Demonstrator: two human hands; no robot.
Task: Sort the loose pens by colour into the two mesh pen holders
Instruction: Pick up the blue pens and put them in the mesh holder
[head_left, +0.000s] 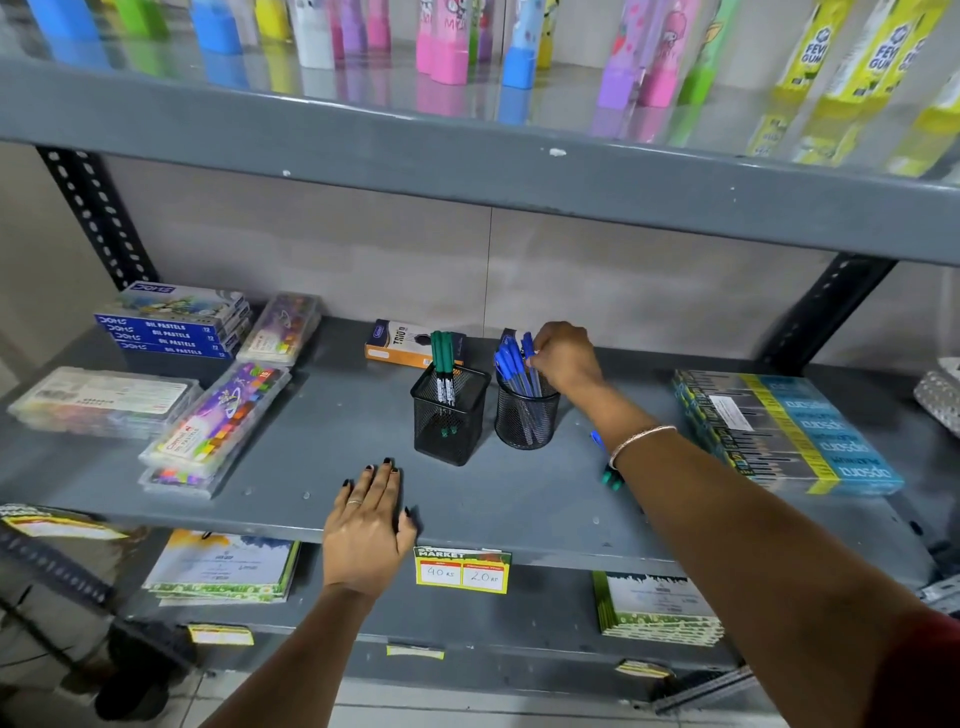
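The left hand is lying flat at the front edge of the grey shelf, palm down, its fingers spread and holding nothing. Just beside it, a yellow price tag is hanging on the shelf lip. Further in, the right hand is reaching over the round mesh holder, its fingers bunched around the top of a blue pen that is standing among the other blue pens in that holder. Touching or nearly touching that holder on its left, the square mesh holder is carrying a few green pens standing upright. Under the right forearm, two loose pens are lying on the shelf: a blue tip and a green end are peeking out, though the arm is hiding most of them, so how many are lying there is hard to tell. An orange pen box is lying behind the holders, and pastel boxes are stacked at the far left
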